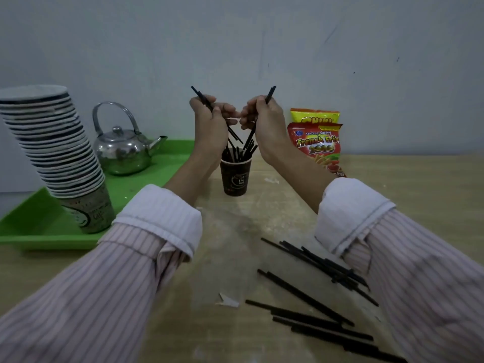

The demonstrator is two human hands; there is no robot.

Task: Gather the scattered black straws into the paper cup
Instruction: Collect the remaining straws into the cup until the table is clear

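Observation:
A dark brown paper cup [235, 179] stands upright on the wooden table, with several black straws sticking out of its mouth. Both hands hover just above it. My left hand [209, 124] grips a black straw [200, 96] that slants down and to the right toward the cup. My right hand [264, 121] grips another black straw [270, 94] that slants down and to the left, its lower end near the cup's rim. Several loose black straws [314, 292] lie scattered on the table at the near right, partly under my right sleeve.
A green tray [34, 226] at the left holds a leaning stack of paper cups [55, 153] and a steel kettle [123, 150]. Two snack bags [317, 142] stand against the wall right of the cup. A paper scrap [229, 301] lies near the straws.

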